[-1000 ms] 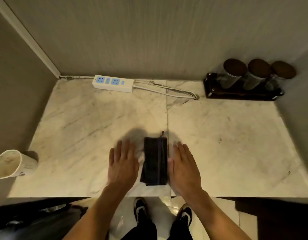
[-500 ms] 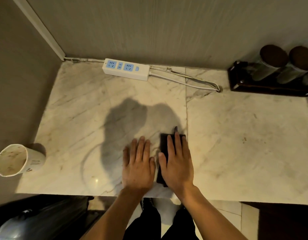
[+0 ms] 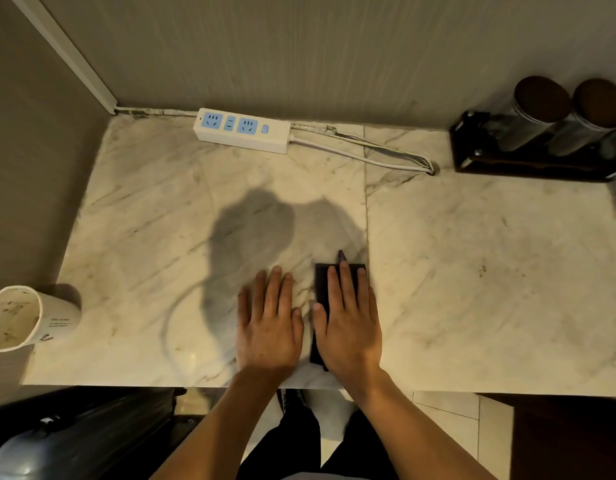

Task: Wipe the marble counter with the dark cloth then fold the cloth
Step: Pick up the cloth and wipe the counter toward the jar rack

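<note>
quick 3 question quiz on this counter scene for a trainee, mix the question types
1. True or false: the right hand lies flat on the folded dark cloth.
2. What does the left hand rest on? A) the bare marble counter B) the power strip C) the paper cup
3. Fill in: the paper cup stands near the counter's ____ edge, as the person sees it.

Key
1. True. The palm and fingers press down on the cloth, which is folded into a narrow strip.
2. A. It lies palm down beside the cloth, not on it.
3. Left. The power strip lies at the back by the wall.
</note>
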`<state>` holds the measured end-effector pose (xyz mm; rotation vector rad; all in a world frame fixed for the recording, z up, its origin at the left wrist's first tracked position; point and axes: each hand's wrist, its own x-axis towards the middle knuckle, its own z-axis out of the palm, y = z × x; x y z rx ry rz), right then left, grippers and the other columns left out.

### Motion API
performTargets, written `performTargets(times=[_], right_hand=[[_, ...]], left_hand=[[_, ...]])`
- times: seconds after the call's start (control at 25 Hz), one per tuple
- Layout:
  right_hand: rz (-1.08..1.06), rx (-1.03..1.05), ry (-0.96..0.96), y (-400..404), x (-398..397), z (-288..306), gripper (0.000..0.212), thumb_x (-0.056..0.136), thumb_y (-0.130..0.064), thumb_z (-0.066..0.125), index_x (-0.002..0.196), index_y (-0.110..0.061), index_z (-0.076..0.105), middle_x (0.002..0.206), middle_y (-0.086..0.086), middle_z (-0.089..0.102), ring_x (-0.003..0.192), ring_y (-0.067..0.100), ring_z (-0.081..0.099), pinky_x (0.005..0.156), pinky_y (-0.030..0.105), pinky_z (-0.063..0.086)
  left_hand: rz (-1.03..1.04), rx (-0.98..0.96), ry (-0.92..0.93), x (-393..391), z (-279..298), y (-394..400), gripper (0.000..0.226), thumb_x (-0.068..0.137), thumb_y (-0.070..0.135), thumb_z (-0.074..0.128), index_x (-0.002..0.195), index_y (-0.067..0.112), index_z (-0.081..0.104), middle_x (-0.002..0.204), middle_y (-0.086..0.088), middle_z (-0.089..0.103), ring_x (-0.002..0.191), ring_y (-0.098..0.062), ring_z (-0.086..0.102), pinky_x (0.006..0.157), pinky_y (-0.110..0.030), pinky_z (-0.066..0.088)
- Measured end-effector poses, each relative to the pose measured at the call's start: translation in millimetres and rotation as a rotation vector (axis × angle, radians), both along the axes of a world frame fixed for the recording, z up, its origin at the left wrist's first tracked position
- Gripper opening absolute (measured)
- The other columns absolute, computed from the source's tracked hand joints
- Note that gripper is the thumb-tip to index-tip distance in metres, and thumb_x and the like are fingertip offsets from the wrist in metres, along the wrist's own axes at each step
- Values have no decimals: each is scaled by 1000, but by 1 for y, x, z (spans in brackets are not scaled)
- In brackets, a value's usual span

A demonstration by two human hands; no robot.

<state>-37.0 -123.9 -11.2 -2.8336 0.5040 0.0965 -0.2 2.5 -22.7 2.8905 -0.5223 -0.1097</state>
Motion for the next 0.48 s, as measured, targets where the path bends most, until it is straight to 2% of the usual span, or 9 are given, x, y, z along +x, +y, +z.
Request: performTargets(times=[0.24, 0.48], right_hand=[[22, -3, -6, -6, -23, 2, 69, 95, -55, 34, 151, -14, 25, 160, 7, 18, 147, 29, 12, 117, 44, 17], [250, -16, -32, -38, -49, -3, 63, 97, -44, 39, 151, -14, 24, 159, 7, 19, 147, 28, 10, 115, 45, 15]], left_hand=[[35, -17, 2, -3, 0, -2, 56, 92, 33, 35, 142, 8, 40, 150, -17, 39, 140, -35, 31, 114, -52, 17], [42, -15, -11, -14, 4, -17, 56, 93, 32, 34, 142, 6, 38, 151, -16, 38, 142, -32, 26, 114, -49, 12]])
